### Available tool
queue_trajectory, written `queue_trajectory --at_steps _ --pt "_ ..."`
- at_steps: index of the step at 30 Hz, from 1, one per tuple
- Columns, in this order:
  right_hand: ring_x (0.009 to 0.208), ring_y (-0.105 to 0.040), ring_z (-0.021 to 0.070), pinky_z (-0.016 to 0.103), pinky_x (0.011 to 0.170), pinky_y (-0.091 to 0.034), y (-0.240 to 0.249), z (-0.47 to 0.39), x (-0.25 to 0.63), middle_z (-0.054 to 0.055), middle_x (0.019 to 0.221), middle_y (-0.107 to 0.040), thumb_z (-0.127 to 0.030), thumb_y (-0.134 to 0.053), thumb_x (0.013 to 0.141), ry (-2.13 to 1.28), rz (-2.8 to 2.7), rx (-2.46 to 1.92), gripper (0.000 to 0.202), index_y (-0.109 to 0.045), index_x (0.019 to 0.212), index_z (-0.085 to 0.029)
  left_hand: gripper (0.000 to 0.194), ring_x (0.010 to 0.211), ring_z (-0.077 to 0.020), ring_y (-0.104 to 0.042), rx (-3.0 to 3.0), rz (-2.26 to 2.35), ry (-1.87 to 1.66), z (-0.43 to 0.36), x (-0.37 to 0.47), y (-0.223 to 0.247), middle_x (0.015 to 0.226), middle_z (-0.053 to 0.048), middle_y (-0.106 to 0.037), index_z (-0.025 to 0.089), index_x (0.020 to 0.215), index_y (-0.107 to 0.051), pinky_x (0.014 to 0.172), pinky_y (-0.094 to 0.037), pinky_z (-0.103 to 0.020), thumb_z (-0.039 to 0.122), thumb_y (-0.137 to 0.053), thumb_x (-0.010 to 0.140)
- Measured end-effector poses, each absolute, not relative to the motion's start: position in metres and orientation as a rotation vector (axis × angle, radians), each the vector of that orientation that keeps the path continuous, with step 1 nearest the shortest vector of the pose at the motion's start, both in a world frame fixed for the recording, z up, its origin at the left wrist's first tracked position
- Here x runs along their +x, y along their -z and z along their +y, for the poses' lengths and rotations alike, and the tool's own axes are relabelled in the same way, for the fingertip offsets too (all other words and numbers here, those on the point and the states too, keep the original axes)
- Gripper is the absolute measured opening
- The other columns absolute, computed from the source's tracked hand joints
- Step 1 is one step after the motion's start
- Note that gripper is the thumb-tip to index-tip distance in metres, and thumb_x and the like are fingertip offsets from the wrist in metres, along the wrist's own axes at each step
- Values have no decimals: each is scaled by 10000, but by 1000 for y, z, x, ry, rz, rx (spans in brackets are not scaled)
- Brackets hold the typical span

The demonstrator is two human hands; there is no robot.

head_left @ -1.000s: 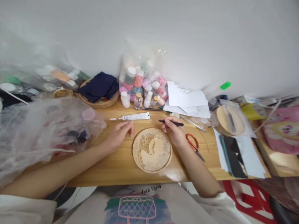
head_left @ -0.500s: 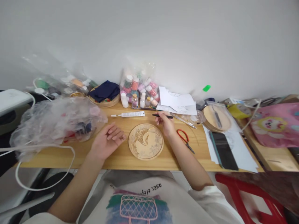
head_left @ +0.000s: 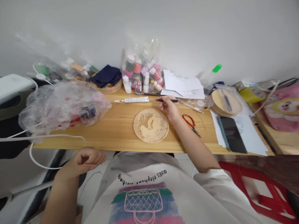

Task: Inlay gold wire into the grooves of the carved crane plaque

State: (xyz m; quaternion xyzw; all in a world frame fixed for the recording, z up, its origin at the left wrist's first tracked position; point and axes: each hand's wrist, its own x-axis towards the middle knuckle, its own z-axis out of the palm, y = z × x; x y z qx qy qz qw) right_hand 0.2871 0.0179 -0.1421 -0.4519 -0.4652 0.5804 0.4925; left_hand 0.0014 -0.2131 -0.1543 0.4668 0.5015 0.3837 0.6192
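Note:
My right hand (head_left: 170, 108) pinches a pair of slim black tweezers (head_left: 174, 100), held level above the table just behind a round wooden board (head_left: 151, 126). On that board is a bird-like design in gold lines, with fainter flower outlines to its right. My left hand (head_left: 87, 160) hangs in front of the table edge, its fingers curled, with nothing visible in it. A white glue tube (head_left: 136, 99) lies behind the board, its nozzle toward the left. Red-handled pliers (head_left: 192, 125) rest beside my right forearm.
A crumpled plastic bag (head_left: 63, 105) fills the table's left side. Small bottles (head_left: 138, 85) stand before a bag of coloured jars (head_left: 142, 67). White papers (head_left: 183, 85) lie behind my right hand. A phone (head_left: 231, 134) sits on sheets at right, near a round wooden piece (head_left: 225, 104).
My left hand has drawn back from beside the board to below the table edge, and its fingers have curled in. The right hand keeps its hold on the tweezers. The view has shifted.

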Motion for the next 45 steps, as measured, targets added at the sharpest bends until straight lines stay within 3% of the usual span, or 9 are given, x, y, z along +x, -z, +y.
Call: queue_trajectory --at_steps 7,12,16,19,22,25,34,41,45 --pt "423 -451 89 238 422 -334 142 16 287 -34 494 -571 -449 -671 706 -1351 -1196 -1128 244 -646 693 -206 445 460 -113 -385 1120 1306 -293 -221 -4 163 497 49 -373 212 512 -427 433 -281 -218 489 -732 679" --pt "434 -463 98 243 434 -368 144 15 287 -33 498 -570 -417 -644 717 -1250 -1237 -1170 206 -642 696 -212 278 476 -137 -406 1217 1724 -191 -233 2 154 501 13 -470 213 527 -541 469 -186 -236 364 -708 691" --pt "472 -478 107 250 483 -397 144 13 288 -42 532 -552 -392 -601 758 -1094 -1291 -1212 180 -621 752 -213 193 542 -191 -563 1558 1903 -360 -224 30 130 628 -11 -640 255 721 -669 532 -353 -275 429 -631 797" --pt "615 -557 129 266 602 -451 140 11 292 -17 660 -603 -379 -585 781 -942 -1381 -1230 172 -620 793 -211 234 837 -231 -654 1795 1920 -799 -199 65 127 902 -47 -687 254 937 -656 755 -497 -339 449 -529 914" --pt "724 -591 159 304 719 -470 133 10 302 22 806 -670 -319 -590 774 -768 -1571 -1278 164 -660 865 -201 314 1197 -284 -565 1961 1928 -905 -172 94 141 1247 -108 -615 232 1192 -591 1028 -454 -458 412 -506 949" --pt "737 -600 188 344 757 -476 128 12 315 57 881 -711 -260 -555 769 -539 -1892 -1408 224 -698 930 -196 409 1305 -304 -491 1988 1952 -976 -155 108 159 1364 -145 -546 211 1334 -490 1096 -412 -523 413 -463 980" --pt "606 -567 189 299 551 -364 126 9 349 62 730 -703 -59 -525 633 -508 -2313 -1600 320 -754 781 -225 417 1321 -328 -491 1948 2057 -930 -150 113 174 1406 -141 -524 219 1357 -480 1099 -425 -532 409 -478 985" --pt "741 -608 254 369 631 -429 122 6 346 113 858 -695 -104 -503 752 -381 -2312 -1824 262 -742 745 -213 400 1306 -347 -500 1974 2055 -839 -148 113 168 1394 -150 -524 229 1350 -473 1080 -429 -558 341 -507 968" --pt "891 -625 273 416 760 -505 123 8 335 116 959 -680 -229 -570 858 -430 -2270 -1475 193 -730 963 -202 419 1304 -357 -497 1993 2034 -814 -148 112 165 1375 -158 -530 215 1363 -454 1081 -422 -566 312 -514 960"
